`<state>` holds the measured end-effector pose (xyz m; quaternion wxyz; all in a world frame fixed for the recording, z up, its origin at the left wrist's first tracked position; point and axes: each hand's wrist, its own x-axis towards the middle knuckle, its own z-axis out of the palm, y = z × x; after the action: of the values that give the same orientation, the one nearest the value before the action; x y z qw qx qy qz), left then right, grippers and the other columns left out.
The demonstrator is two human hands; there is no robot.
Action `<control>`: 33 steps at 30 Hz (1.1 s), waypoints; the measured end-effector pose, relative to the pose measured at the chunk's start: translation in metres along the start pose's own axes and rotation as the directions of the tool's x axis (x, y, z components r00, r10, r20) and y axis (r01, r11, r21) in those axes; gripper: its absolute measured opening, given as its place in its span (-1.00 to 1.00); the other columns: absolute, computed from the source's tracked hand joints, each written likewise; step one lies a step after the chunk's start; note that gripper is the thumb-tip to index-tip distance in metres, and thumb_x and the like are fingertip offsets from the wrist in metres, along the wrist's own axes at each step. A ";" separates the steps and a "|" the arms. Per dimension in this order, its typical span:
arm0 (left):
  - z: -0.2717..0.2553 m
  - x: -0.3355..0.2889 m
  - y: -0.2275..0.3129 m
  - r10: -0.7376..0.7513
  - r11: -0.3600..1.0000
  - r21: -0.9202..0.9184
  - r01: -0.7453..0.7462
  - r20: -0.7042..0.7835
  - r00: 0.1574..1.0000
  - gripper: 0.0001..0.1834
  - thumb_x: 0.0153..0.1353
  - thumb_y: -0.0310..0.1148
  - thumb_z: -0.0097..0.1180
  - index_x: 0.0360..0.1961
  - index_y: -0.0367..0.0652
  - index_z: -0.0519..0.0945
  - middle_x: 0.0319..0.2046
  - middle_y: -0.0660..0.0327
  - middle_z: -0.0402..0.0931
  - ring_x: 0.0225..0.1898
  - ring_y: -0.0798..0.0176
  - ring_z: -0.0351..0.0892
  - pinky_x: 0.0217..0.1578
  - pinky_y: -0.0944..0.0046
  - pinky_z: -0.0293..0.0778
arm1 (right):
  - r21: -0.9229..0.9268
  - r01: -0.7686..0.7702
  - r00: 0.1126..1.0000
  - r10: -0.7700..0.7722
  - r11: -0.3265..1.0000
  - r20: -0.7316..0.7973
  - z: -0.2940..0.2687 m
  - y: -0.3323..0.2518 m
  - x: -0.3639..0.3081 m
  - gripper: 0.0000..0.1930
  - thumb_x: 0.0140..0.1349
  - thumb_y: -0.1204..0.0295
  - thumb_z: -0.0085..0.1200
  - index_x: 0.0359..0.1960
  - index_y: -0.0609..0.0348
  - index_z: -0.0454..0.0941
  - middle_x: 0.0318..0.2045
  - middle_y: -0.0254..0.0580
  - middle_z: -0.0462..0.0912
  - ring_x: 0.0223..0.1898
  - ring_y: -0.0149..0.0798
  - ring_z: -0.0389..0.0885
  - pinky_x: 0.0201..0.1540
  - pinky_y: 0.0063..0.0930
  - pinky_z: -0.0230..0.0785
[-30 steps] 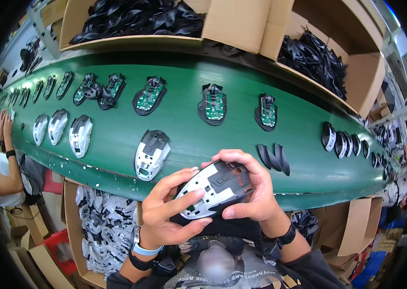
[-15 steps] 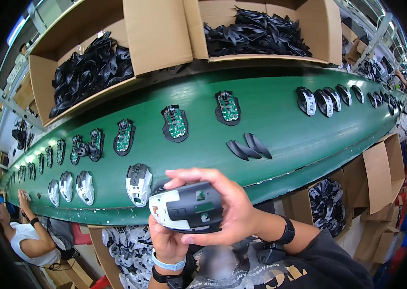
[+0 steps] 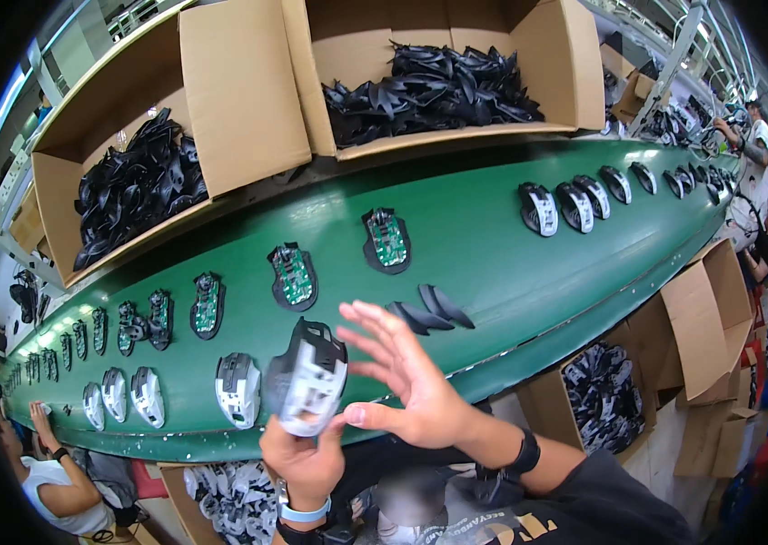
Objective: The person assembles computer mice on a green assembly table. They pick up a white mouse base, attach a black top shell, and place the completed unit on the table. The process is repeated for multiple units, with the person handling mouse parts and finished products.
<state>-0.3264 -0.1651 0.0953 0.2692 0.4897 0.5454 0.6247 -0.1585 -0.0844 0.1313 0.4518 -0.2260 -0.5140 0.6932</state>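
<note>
My left hand (image 3: 302,465) grips a computer mouse shell (image 3: 314,371) by its lower end, tilted upright and blurred by motion. White and dark grey panels show on it. My right hand (image 3: 418,391) is just to its right, fingers spread and holding nothing; whether the thumb touches the shell I cannot tell. Left of the shell, a white-and-black mouse shell (image 3: 238,391) lies on the green conveyor belt (image 3: 484,245). Beyond my hands are mouse bases with green circuit boards (image 3: 293,275) and curved black side pieces (image 3: 443,306).
Cardboard boxes of black parts (image 3: 438,95) line the belt's far side. Below the near edge stand a box of white shells (image 3: 234,500) and one of dark parts (image 3: 604,395). More mouse shells (image 3: 540,209) sit to the right. A co-worker's arm (image 3: 70,463) reaches in at left.
My right hand has let go of the mouse shell and opened. The left hand has swung the shell upright and a little leftward. The whole view has shifted.
</note>
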 end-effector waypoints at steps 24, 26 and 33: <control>-0.032 0.040 -0.052 0.068 0.996 0.047 -0.082 0.251 0.965 -0.86 0.13 -0.57 0.35 -0.29 -0.26 0.65 -0.29 0.05 0.70 -0.14 -0.07 0.72 -0.06 0.05 0.60 | -0.964 -0.235 0.948 -0.249 -0.122 -0.199 -0.100 0.055 0.161 -0.54 0.32 0.31 0.21 0.22 0.24 0.62 0.26 0.32 0.57 0.24 0.31 0.58 0.32 0.01 0.46; -0.031 0.041 -0.053 0.069 0.997 0.023 -0.078 0.267 0.961 -0.87 0.14 -0.56 0.35 -0.29 -0.25 0.65 -0.30 0.05 0.70 -0.15 -0.07 0.71 -0.06 0.05 0.60 | -0.965 -0.154 0.929 -0.364 -0.211 -0.069 -0.119 0.080 0.152 -0.51 0.36 0.33 0.18 0.28 0.27 0.56 0.29 0.36 0.52 0.29 0.33 0.52 0.37 0.04 0.41; -0.038 0.040 -0.051 0.038 0.998 0.031 -0.048 0.274 0.961 -0.89 0.17 -0.57 0.33 -0.29 -0.27 0.64 -0.29 0.05 0.72 -0.17 -0.03 0.72 -0.06 0.08 0.59 | -0.993 -0.051 0.964 -0.266 -0.109 -0.020 -0.134 0.061 0.160 -0.52 0.34 0.31 0.22 0.24 0.29 0.59 0.26 0.40 0.55 0.30 0.34 0.51 0.41 0.04 0.36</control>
<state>-0.3856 -0.1330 0.0624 0.3189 0.5880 0.5040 0.5464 -0.1564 0.1176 0.0502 0.2422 -0.5154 -0.8219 0.0150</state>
